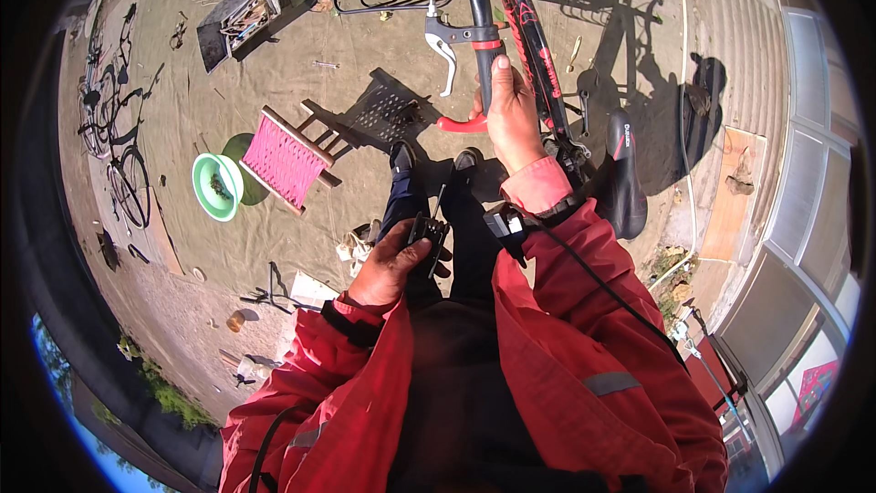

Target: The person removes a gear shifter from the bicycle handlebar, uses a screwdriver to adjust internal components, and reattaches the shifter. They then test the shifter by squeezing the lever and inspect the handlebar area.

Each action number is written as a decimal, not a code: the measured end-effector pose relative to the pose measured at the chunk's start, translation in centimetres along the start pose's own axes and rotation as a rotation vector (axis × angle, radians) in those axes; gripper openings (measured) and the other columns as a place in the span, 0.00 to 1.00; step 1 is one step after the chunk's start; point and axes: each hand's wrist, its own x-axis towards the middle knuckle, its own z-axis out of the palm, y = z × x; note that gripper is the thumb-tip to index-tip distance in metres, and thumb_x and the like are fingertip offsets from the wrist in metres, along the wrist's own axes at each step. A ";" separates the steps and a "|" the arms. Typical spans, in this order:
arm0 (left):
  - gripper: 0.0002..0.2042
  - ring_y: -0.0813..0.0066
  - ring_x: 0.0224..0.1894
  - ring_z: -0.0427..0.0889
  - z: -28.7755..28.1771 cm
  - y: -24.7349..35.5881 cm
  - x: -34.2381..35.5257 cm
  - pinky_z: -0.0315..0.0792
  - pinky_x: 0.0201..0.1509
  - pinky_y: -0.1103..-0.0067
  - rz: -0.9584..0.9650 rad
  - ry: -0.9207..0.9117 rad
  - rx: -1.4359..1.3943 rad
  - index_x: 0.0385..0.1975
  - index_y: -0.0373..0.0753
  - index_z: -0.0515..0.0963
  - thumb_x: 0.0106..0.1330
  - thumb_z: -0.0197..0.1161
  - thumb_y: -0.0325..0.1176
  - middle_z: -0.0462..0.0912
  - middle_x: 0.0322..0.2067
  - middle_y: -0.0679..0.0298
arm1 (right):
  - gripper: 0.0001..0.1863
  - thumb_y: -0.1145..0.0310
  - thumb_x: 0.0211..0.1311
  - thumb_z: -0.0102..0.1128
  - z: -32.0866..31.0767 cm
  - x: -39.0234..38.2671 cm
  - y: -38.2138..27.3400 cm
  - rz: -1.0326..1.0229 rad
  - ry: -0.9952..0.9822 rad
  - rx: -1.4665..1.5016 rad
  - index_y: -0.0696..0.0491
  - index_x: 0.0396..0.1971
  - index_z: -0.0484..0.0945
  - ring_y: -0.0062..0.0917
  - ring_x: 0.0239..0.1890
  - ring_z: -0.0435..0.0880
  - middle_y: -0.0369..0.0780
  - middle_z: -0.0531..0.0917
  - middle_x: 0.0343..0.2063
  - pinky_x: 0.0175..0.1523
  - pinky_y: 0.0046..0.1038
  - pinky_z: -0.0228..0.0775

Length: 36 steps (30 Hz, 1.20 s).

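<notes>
I am logging: one right hand (514,128) clasping the black handlebar grip (484,69) of a bicycle (527,27) ahead, seemingly steadying it; one left hand (385,267) grasping a dark tool (427,234) well apart, next probably needing lining up.

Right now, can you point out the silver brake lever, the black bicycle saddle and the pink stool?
Silver brake lever (446,50): head view, on its blade.
Black bicycle saddle (622,175): head view, mid-top.
Pink stool (285,160): head view, middle of its woven seat.
</notes>
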 end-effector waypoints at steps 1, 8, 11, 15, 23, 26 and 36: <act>0.20 0.66 0.37 0.84 0.0 0.2 0.0 0.78 0.44 0.72 -0.004 -0.005 0.008 0.55 0.31 0.70 0.70 0.62 0.38 0.83 0.38 0.56 | 0.27 0.42 0.75 0.48 0.0 0.1 0.1 0.011 0.005 0.026 0.56 0.38 0.74 0.18 0.17 0.73 0.34 0.74 0.17 0.24 0.25 0.68; 0.21 0.66 0.37 0.84 -0.2 0.6 0.4 0.78 0.44 0.72 -0.010 -0.016 -0.010 0.55 0.32 0.70 0.70 0.62 0.38 0.83 0.38 0.56 | 0.28 0.41 0.76 0.46 -0.5 0.1 -0.1 0.047 -0.070 0.075 0.56 0.38 0.74 0.19 0.19 0.73 0.35 0.75 0.18 0.29 0.25 0.69; 0.21 0.66 0.37 0.84 -0.6 0.5 0.6 0.78 0.45 0.72 0.010 -0.014 0.028 0.55 0.32 0.70 0.70 0.62 0.39 0.83 0.38 0.56 | 0.28 0.41 0.76 0.45 -0.8 0.0 -0.4 0.073 -0.094 0.067 0.56 0.39 0.74 0.19 0.20 0.74 0.36 0.75 0.19 0.31 0.25 0.69; 0.24 0.66 0.45 0.83 -1.3 0.7 0.9 0.80 0.49 0.70 -0.026 -0.087 0.017 0.64 0.28 0.62 0.74 0.57 0.34 0.80 0.46 0.55 | 0.30 0.40 0.76 0.44 -1.0 0.0 -0.5 0.078 -0.103 0.041 0.57 0.39 0.76 0.20 0.23 0.75 0.36 0.77 0.21 0.32 0.27 0.72; 0.22 0.65 0.45 0.83 -0.9 0.9 0.8 0.80 0.49 0.70 -0.020 -0.093 -0.001 0.63 0.29 0.63 0.75 0.56 0.32 0.80 0.46 0.54 | 0.31 0.40 0.76 0.44 -1.2 0.1 -0.4 0.088 -0.115 0.038 0.57 0.40 0.77 0.20 0.23 0.76 0.37 0.77 0.22 0.33 0.27 0.72; 0.21 0.65 0.44 0.84 -0.9 0.9 0.8 0.80 0.48 0.70 -0.013 -0.106 -0.007 0.62 0.29 0.64 0.75 0.56 0.32 0.80 0.46 0.54 | 0.30 0.40 0.75 0.45 -1.1 0.1 -0.5 0.095 -0.118 0.066 0.56 0.39 0.75 0.19 0.22 0.75 0.36 0.77 0.20 0.32 0.24 0.68; 0.20 0.69 0.39 0.85 0.4 1.2 3.5 0.81 0.46 0.73 0.196 0.118 0.004 0.57 0.33 0.69 0.68 0.66 0.23 0.83 0.41 0.58 | 0.31 0.40 0.75 0.45 -1.3 0.0 -0.4 0.113 -0.125 0.065 0.57 0.41 0.76 0.19 0.23 0.76 0.36 0.77 0.21 0.33 0.25 0.71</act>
